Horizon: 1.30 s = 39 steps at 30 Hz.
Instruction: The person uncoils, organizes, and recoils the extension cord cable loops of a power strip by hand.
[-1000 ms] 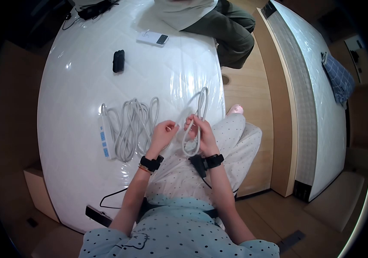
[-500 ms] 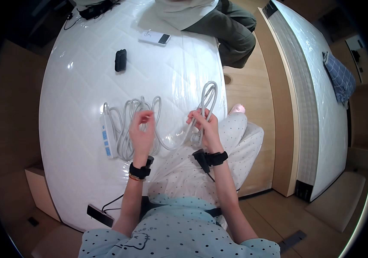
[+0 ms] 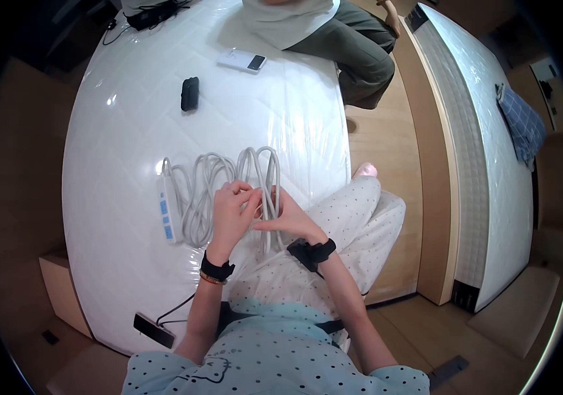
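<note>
A white power strip [image 3: 170,217] with blue socket faces lies on the plastic-covered mattress, left of my hands. Its grey cable [image 3: 199,172] is laid in several long loops beside it. My right hand [image 3: 289,218] is closed around the rightmost loops, its thumb and fingers on either side of them. Against the same loops, my left hand [image 3: 230,214] has its fingers curled in, thumb and fingertips meeting at the cable. The fingertips of both hands almost touch, and the cable partly hides them. Each wrist wears a black strap.
A black case [image 3: 190,94] and a white device with a dark screen [image 3: 242,60] lie farther up the mattress [image 3: 130,131]. Another person sits at its far right edge. A phone [image 3: 154,330] with a cord lies near my left elbow. A second mattress [image 3: 475,164] stands to the right.
My right hand has moved left with its cable loops, setting them beside the others. My left hand has shifted right and slightly down to meet it. The view has shifted slightly.
</note>
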Available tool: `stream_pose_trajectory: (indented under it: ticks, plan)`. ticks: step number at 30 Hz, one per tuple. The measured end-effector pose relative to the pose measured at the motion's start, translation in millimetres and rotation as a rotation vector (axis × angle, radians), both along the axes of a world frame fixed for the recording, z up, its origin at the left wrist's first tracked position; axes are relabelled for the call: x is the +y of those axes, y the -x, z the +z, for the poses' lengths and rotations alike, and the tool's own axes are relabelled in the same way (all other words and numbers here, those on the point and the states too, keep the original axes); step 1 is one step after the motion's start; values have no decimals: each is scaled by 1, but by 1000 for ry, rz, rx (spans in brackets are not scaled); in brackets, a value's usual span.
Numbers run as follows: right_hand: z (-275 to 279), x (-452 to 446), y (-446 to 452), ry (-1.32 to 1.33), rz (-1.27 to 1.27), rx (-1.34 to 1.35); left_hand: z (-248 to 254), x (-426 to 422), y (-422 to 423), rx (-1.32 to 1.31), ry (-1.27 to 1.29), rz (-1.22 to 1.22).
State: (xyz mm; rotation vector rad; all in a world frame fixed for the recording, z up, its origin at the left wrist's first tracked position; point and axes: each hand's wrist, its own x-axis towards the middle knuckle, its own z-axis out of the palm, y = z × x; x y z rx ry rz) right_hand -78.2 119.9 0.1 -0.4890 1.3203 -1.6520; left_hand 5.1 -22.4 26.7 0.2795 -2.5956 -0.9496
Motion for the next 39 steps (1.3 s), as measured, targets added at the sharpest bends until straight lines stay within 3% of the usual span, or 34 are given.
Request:
stream_pose_trajectory:
  ticks: [3,6,9,12,18,21,23,25,28,31,34,37,39]
  plan:
    - [-6,1,2,45,-88,-70,9,0,2,28,-454,211]
    - [15,5,11,130,-213,-113,-10,1,-5,-6,-189,403]
    - [24,10,20,179,-220,-122,-22,-7,-13,-437,-512,272]
    - [17,12,25,109,-227,-106,-22,-7,-8,-389,-873,196]
    - [6,12,8,119,-285,-244,-3,22,14,3,-467,40]
    - [-2,12,6,39,-115,-117,-13,24,17,-150,-768,4]
    - [5,12,8,38,-150,-269,-14,24,16,-120,-817,43]
    - [8,12,8,33,-215,-346,-14,21,10,44,-713,147]
    - [-2,15,9,74,-318,-389,-32,4,-5,-10,-150,318]
    - [-1,17,11,212,-341,-510,-48,-4,-20,-181,-285,470]
    - [2,16,10,269,-346,-595,-53,-14,-24,-359,-628,420]
    - [-3,15,10,257,-298,-577,-48,-17,-15,-344,-1247,436]
    - [-6,14,8,222,-275,-525,-53,-20,-15,-228,-1395,400]
